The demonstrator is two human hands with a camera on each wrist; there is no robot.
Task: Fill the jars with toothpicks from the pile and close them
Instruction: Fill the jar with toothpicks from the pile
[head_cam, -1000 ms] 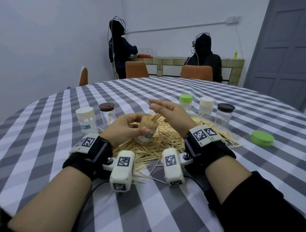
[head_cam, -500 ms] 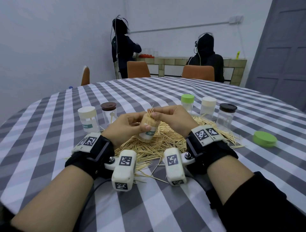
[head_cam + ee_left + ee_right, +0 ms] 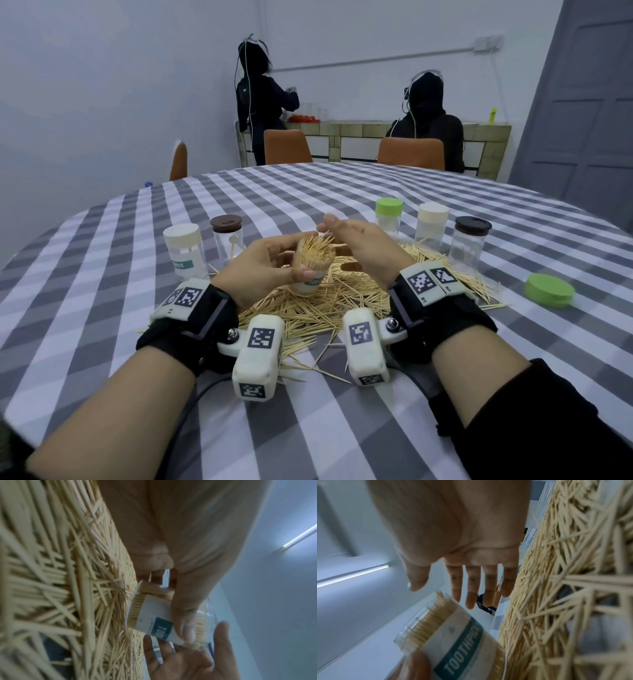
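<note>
- My left hand (image 3: 263, 270) curls its fingers (image 3: 186, 622) round the clear plastic toothpick jar with a teal label (image 3: 310, 269), tilted and lifted above the loose pile of pale wooden toothpicks (image 3: 342, 301) on the grey-and-white checked table (image 3: 137, 342); the jar is packed full and lidless
- My right hand (image 3: 363, 246) hovers just beside the jar's mouth, fingers (image 3: 471, 588) straight and spread, holding nothing
- Farther right, a flat green round lid (image 3: 549, 290) lies on the table
- Beyond the pile stand five capped clear jars

Right hand (image 3: 359, 246) off jar (image 3: 310, 267), fingers (image 3: 471, 588) straightened.
</note>
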